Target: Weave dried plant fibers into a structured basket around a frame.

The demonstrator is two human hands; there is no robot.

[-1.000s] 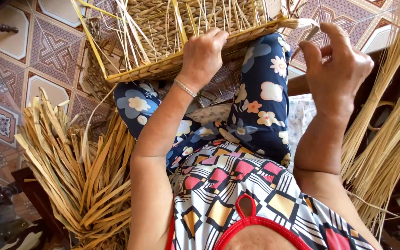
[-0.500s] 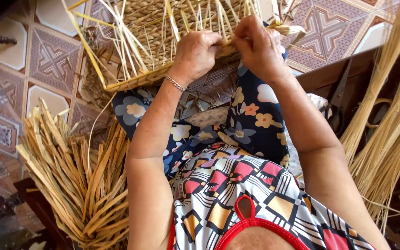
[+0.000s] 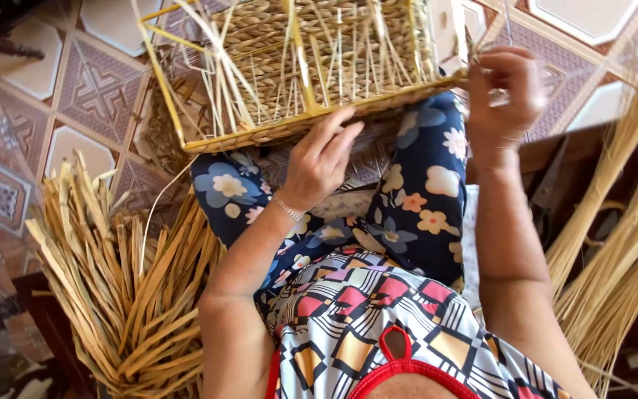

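The floor (image 3: 90,96) is covered in patterned tiles, brown and white. A big pile of flat dry leaf strips (image 3: 119,295) lies on the floor to the person's left side. On the person's right side, a bundle of long thin reeds (image 3: 622,222) leans up across the picture. The person sits with a half-made woven basket (image 3: 311,66) resting on the knees, tilted up toward the camera. The basket has a yellow frame, and many loose straw ends stick out of its weave. The person wears dark blue trousers with flowers (image 3: 422,199) and a top with bright shapes (image 3: 378,318). The left hand (image 3: 319,162) lies on the near edge of the basket, with the fingers stretched out flat and close together against the rim. A thin bracelet (image 3: 287,209) sits on that wrist. The right hand (image 3: 507,96) is up at the right corner of the basket. Its fingers are curled in and pinch a thin straw strand (image 3: 507,26) that runs up from the hand, though the hand looks blurry.
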